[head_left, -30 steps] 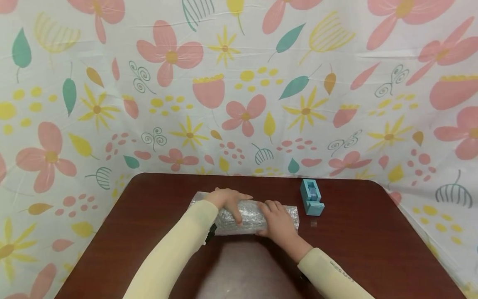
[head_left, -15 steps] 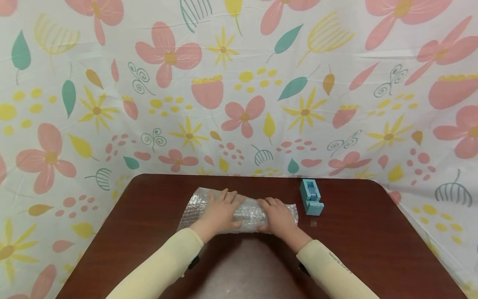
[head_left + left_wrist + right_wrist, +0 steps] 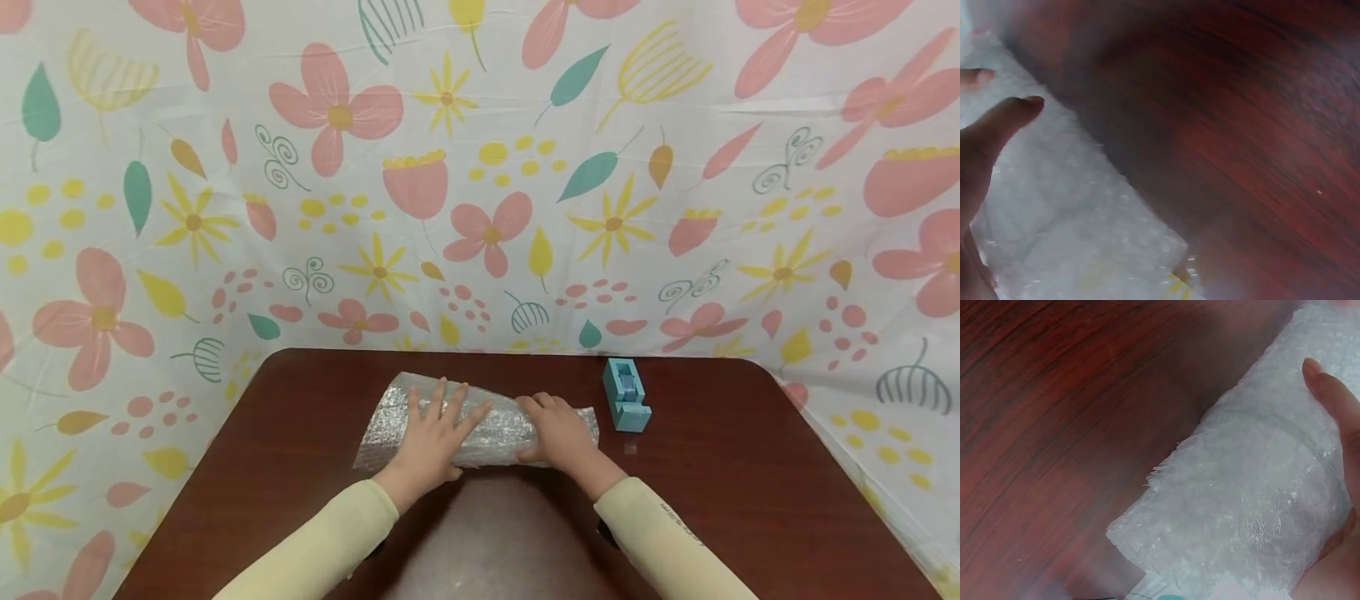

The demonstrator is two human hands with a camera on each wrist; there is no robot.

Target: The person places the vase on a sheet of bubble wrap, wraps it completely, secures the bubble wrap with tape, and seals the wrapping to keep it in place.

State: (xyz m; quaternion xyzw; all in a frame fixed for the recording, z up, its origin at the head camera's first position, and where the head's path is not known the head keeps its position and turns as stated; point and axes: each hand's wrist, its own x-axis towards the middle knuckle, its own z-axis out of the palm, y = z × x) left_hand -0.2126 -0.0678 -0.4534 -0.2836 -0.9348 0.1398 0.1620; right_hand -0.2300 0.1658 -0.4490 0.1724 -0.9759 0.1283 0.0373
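A roll of clear bubble wrap (image 3: 497,432) lies across the table, its left end flared wider than its right. My left hand (image 3: 427,440) rests on the left part with straight, spread fingers. Over the right part, my right hand (image 3: 562,435) holds the roll, fingers bent across the top and thumb on the near side. The right wrist view shows the right thumb (image 3: 1330,394) along the bubble wrap (image 3: 1229,487), with its ragged end below. In the left wrist view, the left thumb (image 3: 1007,122) lies over the wrap (image 3: 1079,200). Anything inside the roll is hidden.
A light blue tape dispenser (image 3: 626,396) stands right of the roll, with a small clear piece of tape (image 3: 630,447) on the table in front of it. The dark wooden table (image 3: 750,500) ends at a floral curtain (image 3: 480,167) behind.
My left hand has moved from the roll's far side to flat on its left part, toward me. The wrap's left end has spread out leftward. My right hand has stayed nearly still.
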